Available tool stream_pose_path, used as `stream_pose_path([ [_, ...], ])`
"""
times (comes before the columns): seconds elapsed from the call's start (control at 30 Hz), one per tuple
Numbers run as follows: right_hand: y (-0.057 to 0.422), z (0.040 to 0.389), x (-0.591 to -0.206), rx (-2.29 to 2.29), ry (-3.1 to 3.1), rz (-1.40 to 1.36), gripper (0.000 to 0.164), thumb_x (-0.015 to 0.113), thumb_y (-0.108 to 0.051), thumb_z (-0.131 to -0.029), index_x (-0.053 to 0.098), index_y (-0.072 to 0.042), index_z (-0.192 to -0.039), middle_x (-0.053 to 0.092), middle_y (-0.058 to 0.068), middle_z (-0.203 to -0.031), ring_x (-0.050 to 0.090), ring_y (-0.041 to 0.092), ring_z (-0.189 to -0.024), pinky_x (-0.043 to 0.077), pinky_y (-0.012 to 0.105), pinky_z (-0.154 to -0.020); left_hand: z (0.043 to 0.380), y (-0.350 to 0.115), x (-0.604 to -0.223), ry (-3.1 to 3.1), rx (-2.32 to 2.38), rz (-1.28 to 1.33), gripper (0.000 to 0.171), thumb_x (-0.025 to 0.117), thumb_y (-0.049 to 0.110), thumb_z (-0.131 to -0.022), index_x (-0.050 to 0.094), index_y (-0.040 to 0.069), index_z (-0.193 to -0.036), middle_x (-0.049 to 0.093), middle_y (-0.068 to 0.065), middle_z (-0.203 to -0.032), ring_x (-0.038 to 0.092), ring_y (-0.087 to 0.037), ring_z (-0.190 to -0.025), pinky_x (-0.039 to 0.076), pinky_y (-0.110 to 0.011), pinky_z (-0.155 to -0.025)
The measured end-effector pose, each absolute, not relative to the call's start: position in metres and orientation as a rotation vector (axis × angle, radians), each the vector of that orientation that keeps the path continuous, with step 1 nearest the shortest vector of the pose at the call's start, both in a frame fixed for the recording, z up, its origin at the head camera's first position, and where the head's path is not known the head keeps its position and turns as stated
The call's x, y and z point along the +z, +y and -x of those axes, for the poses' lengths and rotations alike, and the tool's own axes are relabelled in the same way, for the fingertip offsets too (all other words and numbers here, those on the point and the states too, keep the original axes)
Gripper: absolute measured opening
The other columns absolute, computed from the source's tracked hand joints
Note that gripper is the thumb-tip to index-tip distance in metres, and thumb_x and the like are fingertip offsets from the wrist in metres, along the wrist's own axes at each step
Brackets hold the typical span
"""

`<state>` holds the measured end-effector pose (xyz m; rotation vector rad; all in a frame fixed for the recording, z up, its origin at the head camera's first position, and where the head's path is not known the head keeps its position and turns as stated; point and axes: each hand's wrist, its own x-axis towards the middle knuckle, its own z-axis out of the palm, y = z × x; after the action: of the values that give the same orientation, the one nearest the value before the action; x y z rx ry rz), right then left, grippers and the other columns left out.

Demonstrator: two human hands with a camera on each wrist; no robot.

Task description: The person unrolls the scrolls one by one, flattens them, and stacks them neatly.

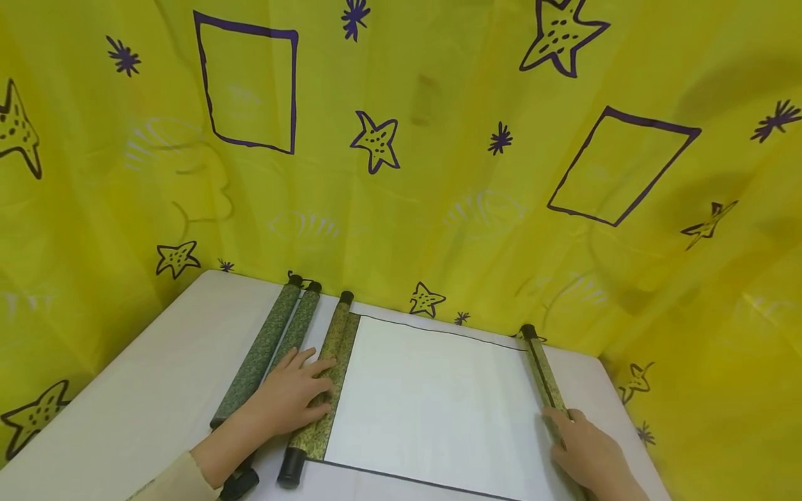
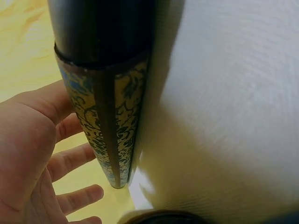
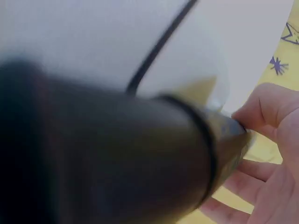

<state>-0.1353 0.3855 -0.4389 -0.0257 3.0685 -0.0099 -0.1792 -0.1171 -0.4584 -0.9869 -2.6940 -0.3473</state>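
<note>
A scroll lies partly unrolled on the white table, its blank white sheet [image 1: 438, 403] stretched between two rollers. Across the gold-green left roller [image 1: 338, 341] rests my left hand [image 1: 285, 396], fingers spread. In the left wrist view, those fingers extend beside the patterned roller [image 2: 105, 116], below its black end knob [image 2: 100, 32]. My right hand [image 1: 589, 452] grips the right roller [image 1: 544, 369] near its lower part, thumb on the sheet side. A black end knob [image 3: 126, 149] fills much of the right wrist view and hides part of that roller.
Two rolled green scrolls [image 1: 266, 355] with black ends lie side by side left of the open one, partly under my left forearm. A yellow curtain [image 1: 426, 181] with purple stars and frames hangs around the table [image 1: 156, 362], close to its back edge.
</note>
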Motion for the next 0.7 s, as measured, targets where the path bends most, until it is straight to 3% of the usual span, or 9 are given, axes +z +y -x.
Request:
stream_pose_path([
  [0.23, 0.396, 0.137, -0.446, -0.059, 2.918, -0.111, 0.047, 0.066, -0.023, -0.079, 0.055, -0.013, -0.124, 0.056, 0.012, -0.100, 0.049, 0.019, -0.074, 0.046, 0.039, -0.063, 0.180, -0.118, -0.460, -2.706, -0.372, 0.972, 0.013, 0.064, 0.040, -0.083, 0.065, 0.030, -0.091, 0.050, -0.005, -0.131, 0.037, -0.044, -0.124, 0.020, -0.060, -0.101],
  [0.4, 0.408, 0.133, -0.447, 0.048, 2.972, -0.003, 0.034, 0.060, -0.017, -0.083, 0.060, -0.014, -0.118, 0.057, 0.013, -0.099, 0.050, 0.016, -0.069, 0.045, 0.035, -0.058, 0.179, -0.118, -0.461, -2.696, -0.362, 0.969, 0.013, 0.065, 0.039, -0.082, 0.065, 0.030, -0.091, 0.051, -0.004, -0.130, 0.037, -0.044, -0.123, 0.021, -0.060, -0.101],
  [0.53, 0.417, 0.129, -0.445, 0.048, 3.024, 0.045, 0.032, 0.059, -0.019, -0.086, 0.061, -0.014, -0.117, 0.057, 0.018, -0.108, 0.053, 0.016, -0.069, 0.047, 0.039, -0.061, 0.179, -0.118, -0.461, -2.692, -0.360, 0.964, 0.013, 0.065, 0.038, -0.082, 0.065, 0.029, -0.091, 0.051, -0.004, -0.129, 0.038, -0.044, -0.123, 0.022, -0.060, -0.100],
  [0.7, 0.420, 0.123, -0.445, -0.030, 3.042, 0.024, 0.038, 0.062, -0.019, -0.085, 0.057, -0.016, -0.123, 0.049, 0.029, -0.118, 0.047, 0.016, -0.050, 0.041, 0.034, -0.047, 0.177, -0.115, -0.461, -2.695, -0.325, 0.961, 0.011, 0.064, 0.037, -0.083, 0.065, 0.028, -0.089, 0.050, -0.006, -0.130, 0.038, -0.044, -0.122, 0.023, -0.061, -0.099],
])
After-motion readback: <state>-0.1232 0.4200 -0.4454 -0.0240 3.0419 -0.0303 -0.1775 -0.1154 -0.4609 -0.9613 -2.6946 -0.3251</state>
